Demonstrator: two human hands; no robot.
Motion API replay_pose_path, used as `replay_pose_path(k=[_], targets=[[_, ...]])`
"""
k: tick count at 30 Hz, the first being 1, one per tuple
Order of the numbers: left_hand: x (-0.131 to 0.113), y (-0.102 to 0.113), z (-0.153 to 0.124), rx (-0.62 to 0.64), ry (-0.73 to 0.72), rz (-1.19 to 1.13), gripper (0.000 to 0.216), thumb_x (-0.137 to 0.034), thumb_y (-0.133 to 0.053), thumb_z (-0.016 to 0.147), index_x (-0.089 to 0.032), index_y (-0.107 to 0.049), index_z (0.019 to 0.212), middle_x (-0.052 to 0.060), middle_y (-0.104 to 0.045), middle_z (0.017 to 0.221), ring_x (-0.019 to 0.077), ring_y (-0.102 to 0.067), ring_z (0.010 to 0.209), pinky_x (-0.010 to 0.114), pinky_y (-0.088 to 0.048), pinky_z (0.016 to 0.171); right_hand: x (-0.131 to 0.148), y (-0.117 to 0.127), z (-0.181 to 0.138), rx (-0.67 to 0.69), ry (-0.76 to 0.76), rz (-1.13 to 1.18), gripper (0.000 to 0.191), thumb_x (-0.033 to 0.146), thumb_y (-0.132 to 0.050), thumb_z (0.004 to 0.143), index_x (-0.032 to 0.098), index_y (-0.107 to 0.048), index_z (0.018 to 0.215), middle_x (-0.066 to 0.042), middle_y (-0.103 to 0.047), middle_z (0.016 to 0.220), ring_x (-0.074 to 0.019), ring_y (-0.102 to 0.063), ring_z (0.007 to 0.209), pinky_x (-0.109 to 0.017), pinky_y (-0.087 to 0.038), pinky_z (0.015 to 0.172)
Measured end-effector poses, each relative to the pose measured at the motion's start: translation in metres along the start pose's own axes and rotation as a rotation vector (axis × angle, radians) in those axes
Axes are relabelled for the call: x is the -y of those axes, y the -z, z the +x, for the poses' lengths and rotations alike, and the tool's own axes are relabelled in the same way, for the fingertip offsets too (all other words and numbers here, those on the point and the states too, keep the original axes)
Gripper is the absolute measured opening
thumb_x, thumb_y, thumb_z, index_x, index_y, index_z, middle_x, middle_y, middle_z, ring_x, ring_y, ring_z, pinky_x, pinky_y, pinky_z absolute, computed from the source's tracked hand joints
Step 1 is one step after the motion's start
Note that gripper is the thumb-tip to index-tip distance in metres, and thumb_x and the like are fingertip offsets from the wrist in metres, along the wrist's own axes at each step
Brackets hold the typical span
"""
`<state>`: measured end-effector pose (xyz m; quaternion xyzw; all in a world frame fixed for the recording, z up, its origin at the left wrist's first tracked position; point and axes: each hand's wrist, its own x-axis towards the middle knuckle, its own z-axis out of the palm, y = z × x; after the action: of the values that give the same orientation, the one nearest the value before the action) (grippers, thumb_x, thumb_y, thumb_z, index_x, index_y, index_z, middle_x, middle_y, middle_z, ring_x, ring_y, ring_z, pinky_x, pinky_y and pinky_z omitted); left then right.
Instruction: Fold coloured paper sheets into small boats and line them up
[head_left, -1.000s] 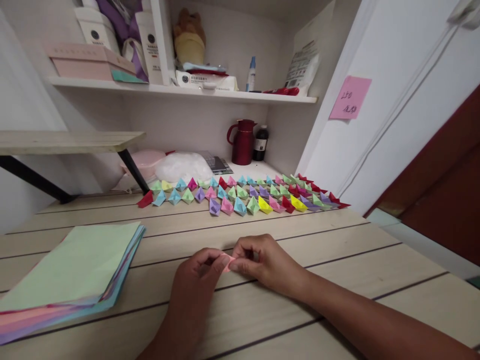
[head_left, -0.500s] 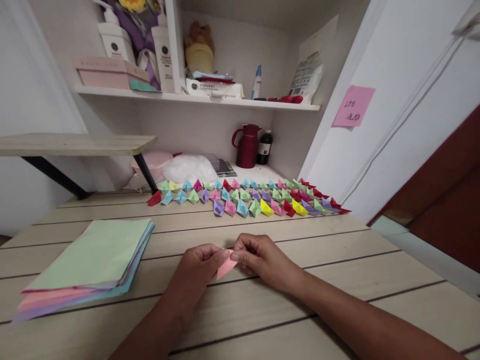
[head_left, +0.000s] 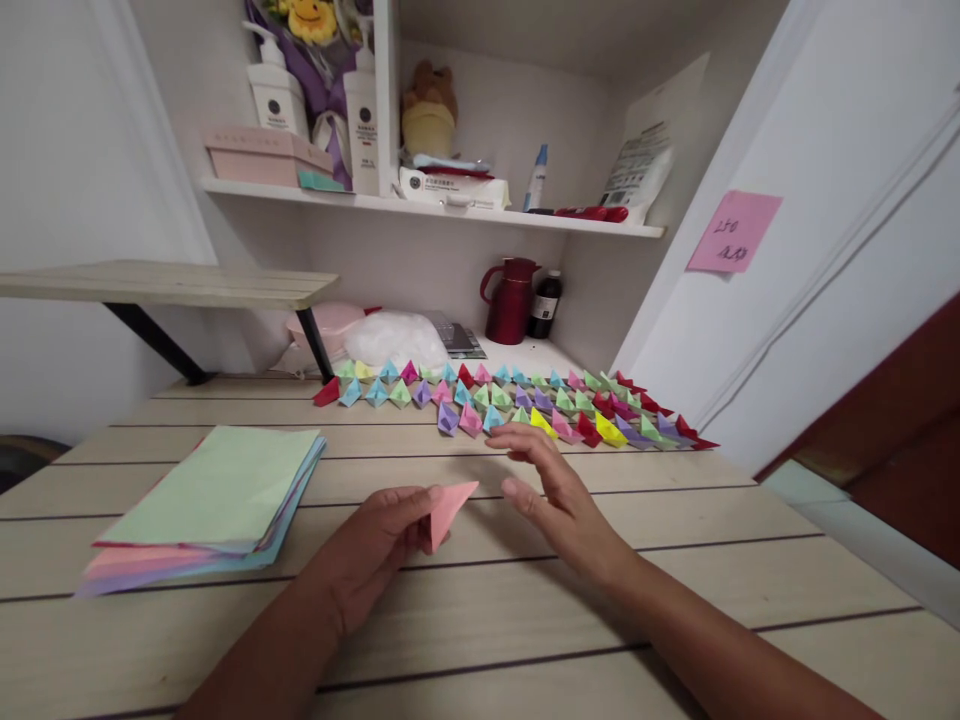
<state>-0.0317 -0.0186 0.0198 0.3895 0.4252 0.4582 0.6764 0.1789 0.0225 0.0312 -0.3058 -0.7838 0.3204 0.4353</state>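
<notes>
Head view: at your far left a wooden riser (head_left: 172, 283) with black legs stands on the slatted table (head_left: 712, 520). In front of it lies a stack of coloured paper (head_left: 214, 485), pale green on top, with pink, purple and blue edges showing beneath. Next, your left hand (head_left: 382, 535) pinches a folded pink paper (head_left: 452, 510) between thumb and fingers; the piece juts out to the right of your grip, one sharp corner pointing towards your other hand. Beyond it, rows of small paper boats (head_left: 502, 397) in many colours stretch across the back of the table. Behind those rows, a dark red jug (head_left: 511, 302) stands just beside a dark bottle (head_left: 545, 305). Your right hand (head_left: 559, 505) is released, fingers extended and thumb apart, near the pink piece; its fingertips overlap the front row from this angle. Farther right, a pink note (head_left: 735, 232) sticks to the white upright.
</notes>
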Motion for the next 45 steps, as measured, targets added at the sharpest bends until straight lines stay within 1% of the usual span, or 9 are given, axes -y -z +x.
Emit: replay_pose_path(k=[4,8,11,17,22,29,34,39,45], targets=[[0.001,-0.003,-0.001,0.037,0.035,-0.014,0.026,-0.038,-0.067,0.078,-0.014,-0.069,0.070,0.000,-0.055,0.066,0.0112,-0.046,0.065,0.028,-0.042,0.075,0.003,-0.001,-0.001,0.062,0.017,0.020,0.030,0.034,-0.063,0.085,0.029,-0.060,0.115,-0.006,-0.049,0.132,-0.0242,-0.038,0.130,-0.042,-0.029,0.109],[0.003,-0.005,0.000,0.050,0.050,-0.006,0.026,-0.036,-0.066,0.078,-0.014,-0.066,0.063,0.001,-0.055,0.064,0.0134,-0.050,0.069,0.029,-0.043,0.077,-0.004,-0.012,-0.004,0.119,-0.163,0.299,0.037,0.033,-0.067,0.082,0.030,-0.057,0.118,-0.005,-0.051,0.131,-0.0230,-0.045,0.124,-0.043,-0.035,0.105],[0.004,-0.004,0.001,0.046,0.046,-0.003,0.027,-0.036,-0.067,0.078,-0.014,-0.065,0.061,0.001,-0.056,0.065,0.0134,-0.050,0.069,0.029,-0.043,0.077,-0.009,-0.019,-0.004,0.123,-0.315,0.527,0.043,0.032,-0.073,0.077,0.027,-0.057,0.117,-0.007,-0.057,0.122,-0.0219,-0.053,0.115,-0.041,-0.041,0.098],[0.004,-0.005,0.002,0.065,0.069,0.003,0.025,-0.036,-0.066,0.078,-0.012,-0.069,0.070,0.003,-0.059,0.071,0.0115,-0.049,0.067,0.025,-0.042,0.071,-0.007,-0.024,-0.004,0.099,-0.384,0.737,0.040,0.027,-0.076,0.073,0.024,-0.060,0.109,-0.006,-0.064,0.104,-0.0189,-0.058,0.103,-0.035,-0.045,0.091],[0.002,-0.007,0.001,0.033,0.066,-0.004,0.025,-0.038,-0.068,0.076,-0.013,-0.073,0.077,0.004,-0.061,0.074,0.0128,-0.049,0.070,0.027,-0.044,0.073,-0.008,-0.025,-0.004,0.117,-0.371,0.769,0.038,0.027,-0.076,0.073,0.023,-0.061,0.106,-0.003,-0.065,0.096,-0.0145,-0.060,0.087,-0.030,-0.045,0.083],[0.001,-0.008,0.000,0.026,0.077,0.005,0.025,-0.037,-0.070,0.075,-0.014,-0.075,0.084,0.003,-0.062,0.072,0.0124,-0.049,0.068,0.025,-0.043,0.071,-0.007,-0.026,-0.004,0.135,-0.319,0.773,0.033,0.028,-0.077,0.072,0.022,-0.063,0.102,-0.002,-0.063,0.090,-0.0129,-0.057,0.082,-0.026,-0.045,0.076],[0.001,-0.012,-0.001,0.031,0.071,0.045,0.024,-0.038,-0.069,0.075,-0.014,-0.071,0.075,0.001,-0.060,0.070,0.0116,-0.048,0.066,0.023,-0.038,0.066,-0.005,-0.028,-0.004,0.122,-0.322,0.781,0.033,0.024,-0.075,0.072,0.021,-0.063,0.103,-0.001,-0.061,0.088,-0.0119,-0.056,0.078,-0.024,-0.044,0.070],[0.002,-0.018,-0.002,-0.004,0.026,0.149,0.025,-0.038,-0.067,0.073,-0.016,-0.062,0.062,-0.003,-0.052,0.060,0.0110,-0.041,0.060,0.023,-0.035,0.062,-0.005,-0.029,-0.005,0.119,-0.382,0.718,0.030,0.015,-0.069,0.070,0.020,-0.062,0.099,0.000,-0.062,0.082,-0.0111,-0.054,0.070,-0.023,-0.040,0.065],[0.003,-0.022,-0.001,-0.029,0.003,0.270,0.031,-0.042,-0.062,0.075,-0.018,-0.055,0.059,-0.004,-0.050,0.058,0.0120,-0.040,0.059,0.024,-0.032,0.061,-0.003,-0.025,-0.005,0.104,-0.463,0.676,0.029,0.010,-0.061,0.068,0.019,-0.063,0.095,0.002,-0.059,0.076,-0.0096,-0.049,0.064,-0.021,-0.035,0.060]])
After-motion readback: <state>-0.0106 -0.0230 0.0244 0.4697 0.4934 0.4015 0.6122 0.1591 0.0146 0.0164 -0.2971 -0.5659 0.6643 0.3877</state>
